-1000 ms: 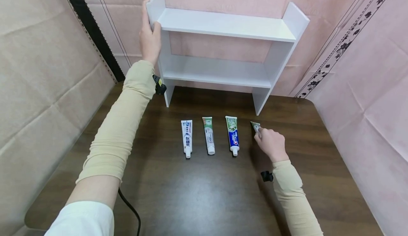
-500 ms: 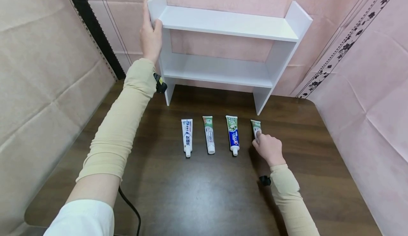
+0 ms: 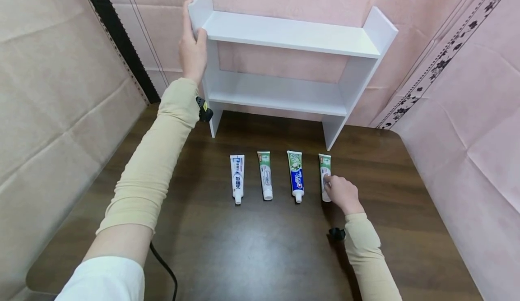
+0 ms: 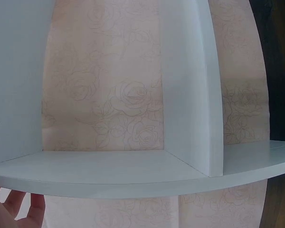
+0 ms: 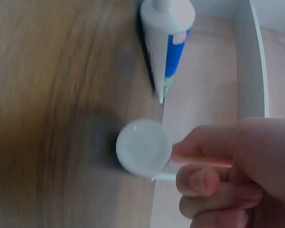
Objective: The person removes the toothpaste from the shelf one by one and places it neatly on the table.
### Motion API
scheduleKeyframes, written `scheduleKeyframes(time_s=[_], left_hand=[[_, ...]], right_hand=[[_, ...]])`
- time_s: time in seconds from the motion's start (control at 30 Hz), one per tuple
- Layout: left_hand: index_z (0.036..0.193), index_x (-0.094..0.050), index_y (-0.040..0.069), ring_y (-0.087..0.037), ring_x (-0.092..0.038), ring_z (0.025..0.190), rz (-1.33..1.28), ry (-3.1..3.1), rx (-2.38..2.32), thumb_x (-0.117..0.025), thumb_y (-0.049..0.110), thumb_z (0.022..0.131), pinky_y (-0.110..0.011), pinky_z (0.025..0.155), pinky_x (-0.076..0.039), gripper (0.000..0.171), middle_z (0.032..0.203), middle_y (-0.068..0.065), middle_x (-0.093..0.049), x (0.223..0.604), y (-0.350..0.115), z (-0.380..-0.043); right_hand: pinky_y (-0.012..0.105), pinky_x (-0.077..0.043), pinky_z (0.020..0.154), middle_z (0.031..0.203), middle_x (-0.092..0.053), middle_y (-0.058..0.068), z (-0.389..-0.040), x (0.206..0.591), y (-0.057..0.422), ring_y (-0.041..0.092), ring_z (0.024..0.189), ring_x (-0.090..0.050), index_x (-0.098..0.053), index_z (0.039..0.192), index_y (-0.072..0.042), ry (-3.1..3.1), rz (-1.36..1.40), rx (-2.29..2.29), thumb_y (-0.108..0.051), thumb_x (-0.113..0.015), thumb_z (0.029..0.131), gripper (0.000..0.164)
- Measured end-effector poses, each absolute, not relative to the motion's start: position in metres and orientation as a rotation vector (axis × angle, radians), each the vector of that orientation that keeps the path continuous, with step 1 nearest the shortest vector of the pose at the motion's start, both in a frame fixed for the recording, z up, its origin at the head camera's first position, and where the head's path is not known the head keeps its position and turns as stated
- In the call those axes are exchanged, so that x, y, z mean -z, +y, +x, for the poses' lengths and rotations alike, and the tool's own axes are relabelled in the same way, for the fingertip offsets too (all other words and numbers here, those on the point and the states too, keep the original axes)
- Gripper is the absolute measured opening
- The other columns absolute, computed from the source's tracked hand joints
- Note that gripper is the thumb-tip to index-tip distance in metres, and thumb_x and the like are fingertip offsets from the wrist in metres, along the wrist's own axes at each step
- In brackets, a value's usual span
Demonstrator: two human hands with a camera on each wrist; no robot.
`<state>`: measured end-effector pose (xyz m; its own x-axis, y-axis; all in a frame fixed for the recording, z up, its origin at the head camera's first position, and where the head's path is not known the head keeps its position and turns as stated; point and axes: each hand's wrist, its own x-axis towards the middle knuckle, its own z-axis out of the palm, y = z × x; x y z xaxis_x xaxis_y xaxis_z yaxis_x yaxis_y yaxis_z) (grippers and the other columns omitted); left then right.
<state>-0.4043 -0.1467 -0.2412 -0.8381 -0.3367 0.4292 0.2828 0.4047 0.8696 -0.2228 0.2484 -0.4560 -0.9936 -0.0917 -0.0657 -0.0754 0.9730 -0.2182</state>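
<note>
My left hand [image 3: 192, 48] grips the upper left side panel of a white two-tier shelf [image 3: 280, 94], thumb at its front edge. In the left wrist view its fingers [image 4: 36, 209] show beside the panel. On the brown table, my right hand [image 3: 343, 194] pinches a green and white toothpaste tube [image 3: 324, 164] at its lower half. The white cap [image 5: 144, 147] of this tube faces the right wrist camera, and the fingers partly hide its body. Left of it lies a green and blue toothpaste tube [image 3: 296, 174].
Further left lie a green and white tube [image 3: 266, 174] and a blue and white tube [image 3: 237, 178], all caps toward me. The shelf stands behind the row against pink cloth [image 3: 430, 89]. A black cable [image 3: 164, 265] runs by my left arm.
The rightmost toothpaste tube, mostly hidden by my right hand before, now lies flatter and in line with the others. My right hand has shifted slightly down. The left hand keeps its hold.
</note>
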Motion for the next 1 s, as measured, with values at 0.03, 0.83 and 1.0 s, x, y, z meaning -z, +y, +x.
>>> scheduleKeyframes(time_s=[0.03,0.83,1.0], left_hand=[[0.149,-0.017,0.051,-0.008,-0.044,0.070,0.046,-2.102,1.462,-0.035,0.021,0.100,-0.024,0.066,-0.036,0.060,0.139,0.006,-0.055,0.241,-0.147,-0.405],[0.151,-0.015,0.047,-0.005,-0.048,0.117,0.014,-2.129,1.458,-0.042,0.024,0.102,-0.023,0.096,-0.041,0.061,0.152,0.010,-0.038,0.249,-0.145,-0.383],[0.149,-0.031,0.033,0.003,-0.030,0.138,-0.085,-2.021,1.304,-0.052,0.011,0.095,-0.022,0.115,-0.024,0.062,0.153,0.015,-0.033,0.285,-0.131,-0.357]], right_hand=[[0.033,-0.038,0.046,0.101,-0.069,0.026,-0.223,0.456,0.250,0.024,0.058,-0.051,-0.067,0.119,-0.001,3.027,-0.120,0.355,-0.014,-0.055,0.093,0.031],[0.042,-0.046,0.055,0.102,-0.069,0.021,-0.238,0.452,0.256,0.027,0.070,-0.058,-0.067,0.115,-0.003,2.966,-0.142,0.375,-0.017,-0.052,0.090,0.032],[0.047,-0.048,0.057,0.102,-0.069,0.022,-0.234,0.447,0.257,0.031,0.074,-0.061,-0.066,0.114,-0.001,3.026,-0.157,0.386,-0.016,-0.050,0.090,0.032]])
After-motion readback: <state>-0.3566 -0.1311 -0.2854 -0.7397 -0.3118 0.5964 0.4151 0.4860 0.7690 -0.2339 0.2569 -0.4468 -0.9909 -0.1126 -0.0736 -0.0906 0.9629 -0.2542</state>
